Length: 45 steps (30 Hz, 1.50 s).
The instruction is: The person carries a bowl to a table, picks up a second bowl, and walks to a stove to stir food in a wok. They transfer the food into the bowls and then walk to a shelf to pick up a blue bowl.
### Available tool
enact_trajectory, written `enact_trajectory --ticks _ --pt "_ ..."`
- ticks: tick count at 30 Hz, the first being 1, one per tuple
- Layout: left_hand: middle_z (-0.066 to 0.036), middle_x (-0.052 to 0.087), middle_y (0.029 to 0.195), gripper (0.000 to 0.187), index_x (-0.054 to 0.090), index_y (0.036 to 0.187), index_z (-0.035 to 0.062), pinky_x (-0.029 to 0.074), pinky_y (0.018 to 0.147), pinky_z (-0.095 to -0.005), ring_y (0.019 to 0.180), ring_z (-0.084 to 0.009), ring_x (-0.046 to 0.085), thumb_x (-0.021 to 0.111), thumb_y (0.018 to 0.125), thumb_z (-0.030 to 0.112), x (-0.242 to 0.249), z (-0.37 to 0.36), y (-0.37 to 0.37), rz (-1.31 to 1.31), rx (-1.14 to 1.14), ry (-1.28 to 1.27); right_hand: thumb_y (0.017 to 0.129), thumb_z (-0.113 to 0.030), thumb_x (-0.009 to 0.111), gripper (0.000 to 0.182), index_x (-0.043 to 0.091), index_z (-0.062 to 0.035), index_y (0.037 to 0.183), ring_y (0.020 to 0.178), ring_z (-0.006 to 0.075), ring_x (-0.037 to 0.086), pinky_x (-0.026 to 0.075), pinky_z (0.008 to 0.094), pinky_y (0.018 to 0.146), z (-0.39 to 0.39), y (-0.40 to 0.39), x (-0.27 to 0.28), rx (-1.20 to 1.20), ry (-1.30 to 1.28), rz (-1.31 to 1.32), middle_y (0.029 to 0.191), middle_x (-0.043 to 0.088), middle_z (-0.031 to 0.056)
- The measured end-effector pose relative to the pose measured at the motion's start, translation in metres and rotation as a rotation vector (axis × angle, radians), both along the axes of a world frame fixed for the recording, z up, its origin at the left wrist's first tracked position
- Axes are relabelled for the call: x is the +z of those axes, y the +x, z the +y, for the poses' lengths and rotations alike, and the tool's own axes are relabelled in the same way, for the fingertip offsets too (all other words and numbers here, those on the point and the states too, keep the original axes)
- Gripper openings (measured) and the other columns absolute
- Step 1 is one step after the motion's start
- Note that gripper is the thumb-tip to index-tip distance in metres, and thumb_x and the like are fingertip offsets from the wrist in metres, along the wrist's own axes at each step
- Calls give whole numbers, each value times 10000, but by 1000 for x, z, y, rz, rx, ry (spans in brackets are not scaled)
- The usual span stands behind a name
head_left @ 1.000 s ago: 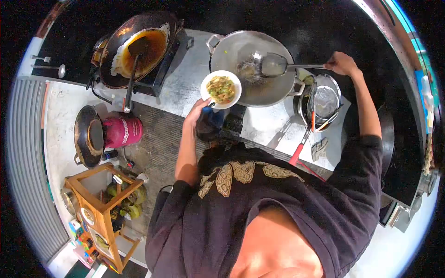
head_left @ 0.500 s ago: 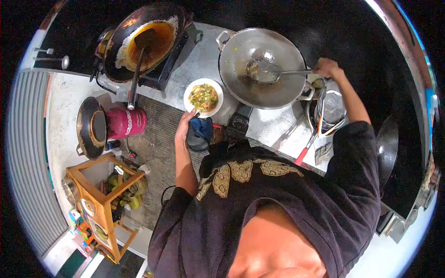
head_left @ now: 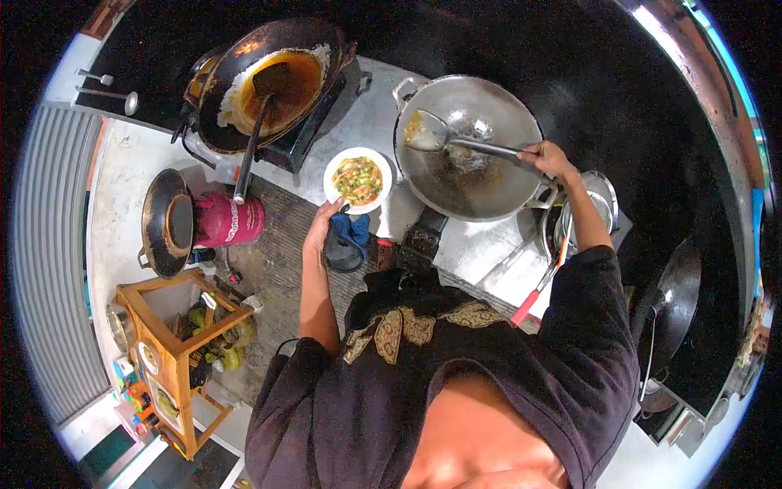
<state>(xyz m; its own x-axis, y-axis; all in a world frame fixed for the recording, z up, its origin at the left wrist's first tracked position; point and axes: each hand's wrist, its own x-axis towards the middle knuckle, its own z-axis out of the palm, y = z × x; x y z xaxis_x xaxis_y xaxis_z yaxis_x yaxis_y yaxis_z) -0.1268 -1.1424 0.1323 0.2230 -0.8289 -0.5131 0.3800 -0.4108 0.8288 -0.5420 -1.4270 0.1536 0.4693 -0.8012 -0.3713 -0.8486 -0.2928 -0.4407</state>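
My left hand point(head_left: 322, 222) grips the near edge of a white plate point(head_left: 329, 181), thumb near the rim. On the plate lies a heap of mixed food point(head_left: 358, 181) with green and pale pieces. To its right sits a large grey wok point(head_left: 489, 191) with two loop handles. My right hand point(head_left: 551, 158) is closed around the long handle of a metal wok spatula point(head_left: 489, 148). Its broad head rests at the wok's left inner side, with a little yellowish food point(head_left: 416, 128) at its edge. The wok's bottom looks wet and shiny.
At the upper left a dark wok point(head_left: 236, 65) holds brown oil and a ladle-like tool point(head_left: 259, 130). Below are a smaller pan point(head_left: 168, 220), a pink gas cylinder point(head_left: 232, 218) and a wooden stand point(head_left: 175, 359). A red-handled strainer point(head_left: 533, 300) lies by a pot at right.
My right hand has moved left and down, pushing the spatula from the wok's middle to its left side, where food shows at its edge. My left hand still holds the plate.
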Motion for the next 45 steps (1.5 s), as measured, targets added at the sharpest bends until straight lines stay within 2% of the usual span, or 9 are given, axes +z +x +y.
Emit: enact_trajectory --ticks 4,11,19,23,25,28,40,43,45 --pt "-86 575 975 388 482 1072 -40 450 739 -253 831 -149 566 533 823 253 -10 -3 9 -39 5 9 727 -428 591 360 648 -135 928 716 227 605 441 319 676 5 12 21 -18 -31 -17 775 635 111" --pt "-83 581 970 400 502 1052 -47 414 806 -266 867 -154 550 542 815 272 -6 -2 7 6 18 20 717 -441 590 373 655 -120 896 756 291 599 446 346 690 -20 -29 20 -30 -334 149 781 628 131" --pt "-63 581 935 416 537 974 -7 381 799 -253 852 -136 528 552 789 366 -20 -11 20 -108 -84 128 702 -441 607 361 661 -136 888 757 297 593 452 371 677 -36 -7 24 39 -306 290 768 615 163" --pt "-55 593 887 416 549 952 -6 428 715 -262 774 -139 558 570 775 369 -75 -23 41 -12 -55 169 693 -442 618 385 657 -117 895 762 299 594 452 363 689 -30 13 24 99 -313 235 790 618 163" --pt "-52 595 857 362 563 919 11 445 678 -250 753 -124 562 578 774 343 -65 -34 42 57 -87 139 692 -439 622 396 655 -102 898 765 300 594 452 357 693 -27 21 25 126 -305 204 798 619 165" --pt "-54 581 877 395 541 973 26 457 715 -294 787 -155 566 598 754 351 -98 -47 57 180 -144 184 692 -428 630 402 654 -80 893 770 295 594 450 349 694 -30 21 22 156 -304 177 807 619 168" --pt "-51 569 892 434 500 1009 15 439 750 -280 820 -142 555 599 759 356 -84 -66 61 206 -148 186 687 -402 648 385 658 -59 862 784 265 596 453 337 685 -20 46 65 209 -271 202 832 627 143" --pt "-44 572 907 419 511 1015 15 425 758 -260 833 -129 546 594 766 342 -109 -63 73 100 -177 158 683 -400 651 387 658 -57 862 760 274 600 456 329 691 -23 39 64 187 -156 215 816 630 142" --pt "-38 573 910 411 521 1013 15 422 756 -259 833 -130 544 593 767 336 -76 -56 63 49 -116 128 680 -390 659 384 659 -49 856 722 250 609 457 316 678 -17 24 57 138 -216 224 785 634 144"
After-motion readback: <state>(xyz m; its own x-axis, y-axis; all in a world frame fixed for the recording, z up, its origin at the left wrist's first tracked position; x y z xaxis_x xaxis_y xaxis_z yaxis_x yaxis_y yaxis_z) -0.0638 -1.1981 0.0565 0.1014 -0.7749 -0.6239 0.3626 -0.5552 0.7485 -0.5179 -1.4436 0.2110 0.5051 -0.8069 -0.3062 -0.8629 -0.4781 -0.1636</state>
